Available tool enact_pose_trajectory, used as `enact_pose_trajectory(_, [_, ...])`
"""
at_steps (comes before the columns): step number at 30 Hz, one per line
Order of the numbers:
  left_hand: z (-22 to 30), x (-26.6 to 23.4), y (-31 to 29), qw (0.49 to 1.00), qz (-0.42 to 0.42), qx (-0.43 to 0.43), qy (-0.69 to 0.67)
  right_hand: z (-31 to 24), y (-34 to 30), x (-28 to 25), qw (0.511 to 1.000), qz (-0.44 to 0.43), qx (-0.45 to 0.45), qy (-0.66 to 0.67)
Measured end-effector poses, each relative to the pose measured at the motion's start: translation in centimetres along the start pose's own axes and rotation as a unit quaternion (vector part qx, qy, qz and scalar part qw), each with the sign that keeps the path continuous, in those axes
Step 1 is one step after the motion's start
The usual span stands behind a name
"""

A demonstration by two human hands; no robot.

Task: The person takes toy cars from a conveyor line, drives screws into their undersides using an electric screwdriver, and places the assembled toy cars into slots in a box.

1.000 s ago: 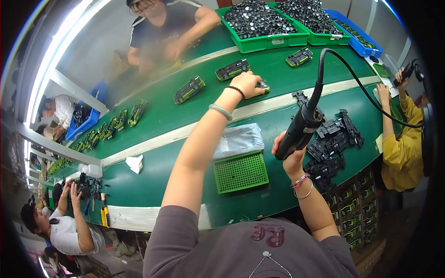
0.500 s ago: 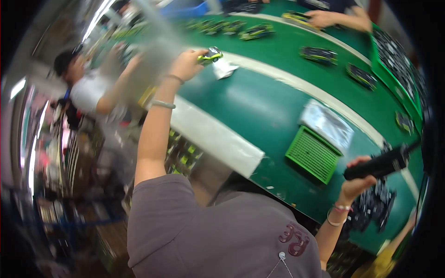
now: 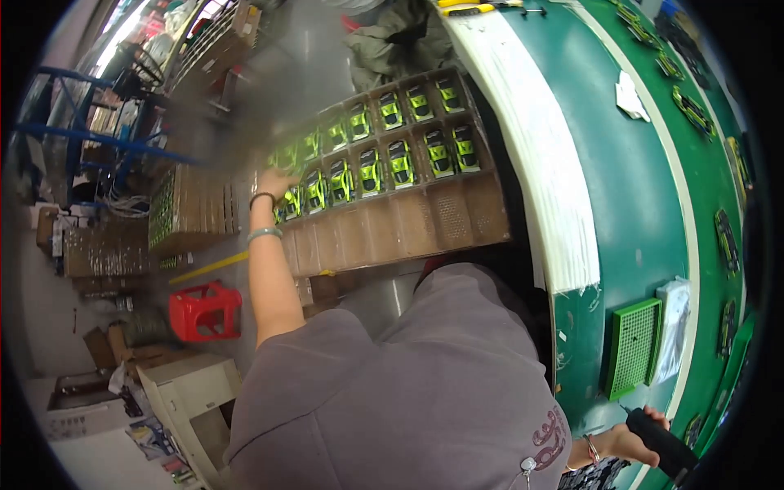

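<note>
My left hand (image 3: 278, 181) reaches to the far left end of a brown divided tray (image 3: 408, 220). Its fingers, somewhat blurred, close at the top of a green and black toy car (image 3: 291, 204). Similar toy cars (image 3: 369, 171) stand in two rows of the tray's compartments, while the near row shows bare pockets. On the right, my right hand (image 3: 637, 441) is wrapped round a black electric screwdriver (image 3: 663, 445), whose thin tip points toward a green perforated basket (image 3: 634, 347).
A green workbench (image 3: 645, 220) with a white-covered edge (image 3: 563, 204) runs along the right. More car bodies (image 3: 694, 110) lie beyond its pale strip. A clear plastic bag (image 3: 674, 318) lies beside the basket. A red stool (image 3: 206, 312) and stacked trays (image 3: 196, 208) stand at left.
My view has turned left from the bench to the tray. My left hand has carried a toy car from above the bench to the tray. The screwdriver stays in my right hand, now lower.
</note>
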State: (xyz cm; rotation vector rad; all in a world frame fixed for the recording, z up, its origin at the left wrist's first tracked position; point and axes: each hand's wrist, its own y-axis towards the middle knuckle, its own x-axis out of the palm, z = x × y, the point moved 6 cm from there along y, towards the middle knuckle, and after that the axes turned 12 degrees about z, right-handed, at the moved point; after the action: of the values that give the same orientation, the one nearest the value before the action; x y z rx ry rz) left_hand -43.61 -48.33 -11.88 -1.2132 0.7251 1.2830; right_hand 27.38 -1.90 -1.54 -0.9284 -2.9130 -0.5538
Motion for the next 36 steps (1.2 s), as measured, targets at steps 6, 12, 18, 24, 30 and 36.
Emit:
enact_pose_trajectory(6, [-12.6,0.0,0.5,0.976,-0.044,-0.140,0.163,3.8,2.5,-1.2,0.999,-0.001,0.040,-0.005])
enact_pose_trajectory(12, [-18.7,1.9,-1.1,0.939,-0.103,-0.177,0.276,5.4,2.6,-1.2,0.996,-0.076,0.038,-0.022])
enact_pose_trajectory(18, [-26.7,6.1,0.5,0.966,0.094,-0.136,0.201,7.5,0.4,1.7,0.991,-0.128,0.048,-0.009])
enact_pose_trajectory(24, [-17.6,-1.0,0.8,0.943,0.325,-0.011,0.071,8.7,-2.9,6.3,0.982,-0.171,0.067,0.045])
enact_pose_trajectory(30, [14.4,-5.2,-4.4,0.779,0.427,0.410,-0.206,6.8,-4.4,8.5,0.983,-0.154,0.038,0.090])
enact_pose_trajectory(36, [41.1,-6.3,-24.1,0.619,0.120,0.685,-0.365,-1.1,-1.7,-0.5,0.996,0.056,-0.054,0.046])
